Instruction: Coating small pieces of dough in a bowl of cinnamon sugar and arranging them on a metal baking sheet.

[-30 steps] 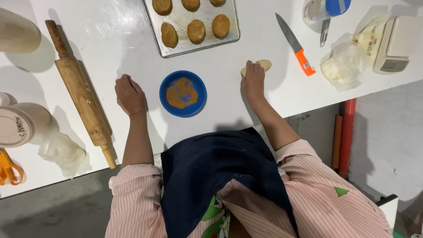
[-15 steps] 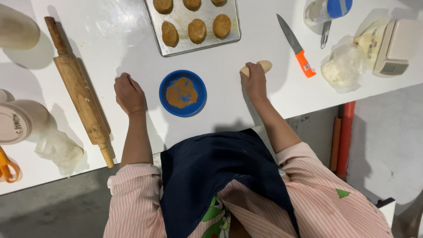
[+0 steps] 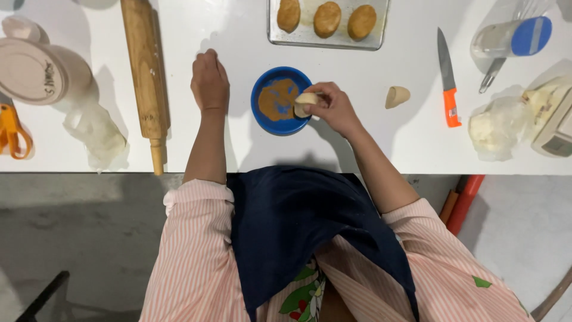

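Head view, looking straight down at a white desk (image 3: pixel 381 143).

Right hand (image 3: pixel 335 107): fingers curled around a pale dough piece (image 3: pixel 305 102), pinched at the fingertips, held over the 3 o'clock rim of a blue bowl (image 3: pixel 282 100). Bowl holds brown crumb coating. Can't tell if the dough touches the crumbs.

Left hand (image 3: pixel 210 82): loosely closed, knuckles up, resting on the desk at 9 o'clock of the bowl, holding nothing. Near the bowl, not touching it.

Around them:
- Second dough piece (image 3: pixel 397 96), pale, lying on the desk at 3 o'clock of the right hand, apart from it.
- Knife (image 3: pixel 448 80) with an orange handle, just past that dough piece, blade pointing to 12 o'clock.
- Metal tray (image 3: pixel 329 24) at 12 o'clock of the bowl, three brown coated patties in view, top edge cut off by the frame.
- Wooden rolling pin (image 3: pixel 146 77) at 9 o'clock of the left hand, lying lengthwise 12 to 6, its lower handle reaching the desk edge.
- Crumpled clear plastic (image 3: pixel 98 134) and a pale round container (image 3: pixel 44 71) further to 9 o'clock; orange scissors (image 3: pixel 12 131) at the far left edge.
- Far right: tipped clear container with a blue lid (image 3: pixel 512 37), plastic-wrapped dough lump (image 3: pixel 500 125), corner of a kitchen scale (image 3: pixel 557 128).

Person wears a pink striped shirt and a dark blue apron (image 3: pixel 298 232).
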